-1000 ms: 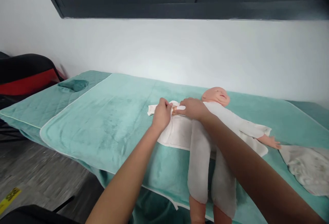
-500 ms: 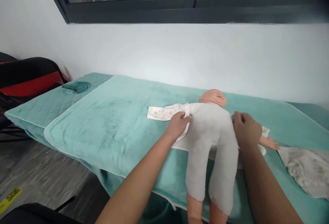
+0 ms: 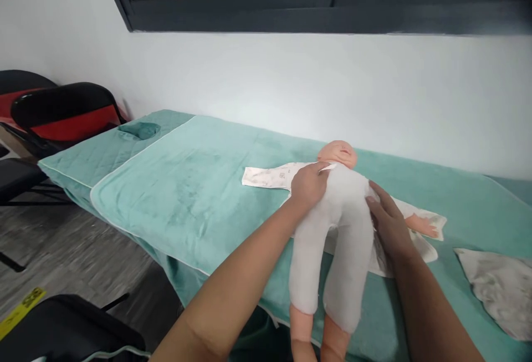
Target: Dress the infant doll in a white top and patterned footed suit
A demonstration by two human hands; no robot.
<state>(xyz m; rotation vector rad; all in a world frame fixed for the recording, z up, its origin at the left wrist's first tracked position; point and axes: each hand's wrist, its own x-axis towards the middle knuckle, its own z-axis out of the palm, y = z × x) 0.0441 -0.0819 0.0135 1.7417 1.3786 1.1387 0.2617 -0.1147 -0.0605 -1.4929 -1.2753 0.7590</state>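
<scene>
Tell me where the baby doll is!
In the head view, the baby doll lies right of centre on the green cover, between the person's left hand and right hand, with the crumpled cloth farther right.

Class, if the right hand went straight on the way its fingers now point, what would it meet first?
Most likely the doll, at the side of its white torso; the right hand seems to touch it, though depth is unclear.

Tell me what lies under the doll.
A pale patterned shirt extends from beneath the doll on both sides, and the green cover shows between its legs. The torso hides the shirt's middle, so how it lies there cannot be seen.
</scene>
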